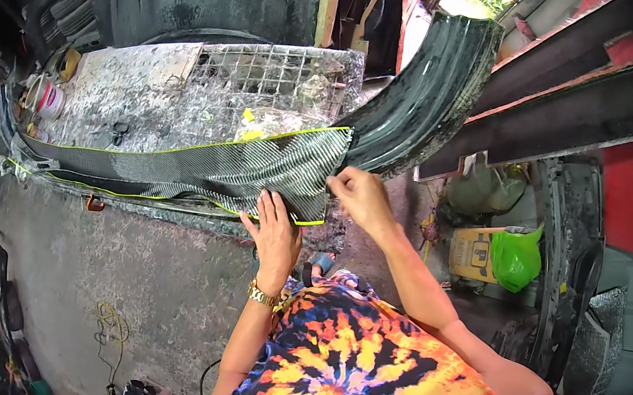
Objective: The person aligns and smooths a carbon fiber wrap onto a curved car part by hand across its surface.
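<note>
A long strip of woven black-and-silver carbon-fibre cloth (145, 171), edged in yellow-green, is draped along a long curved black mould (425, 98). My left hand (276, 241) lies on the cloth near its lower edge, fingers stretched out, a gold watch at the wrist. My right hand (365, 204) is closed at the cut right end of the cloth, its fingertips pinching the edge. Beyond that end the bare mould curves up and away to the right. Small wrinkles show in the cloth above my left hand.
Behind the mould stands a spattered worktable (134, 83) with a wire grid (246, 69). A white tub (51, 99) sits at its left. Long dark panels (559, 146) lean at the right, above a cardboard box (472, 253) and a green bag (515, 258). A cable (112, 327) lies on the floor.
</note>
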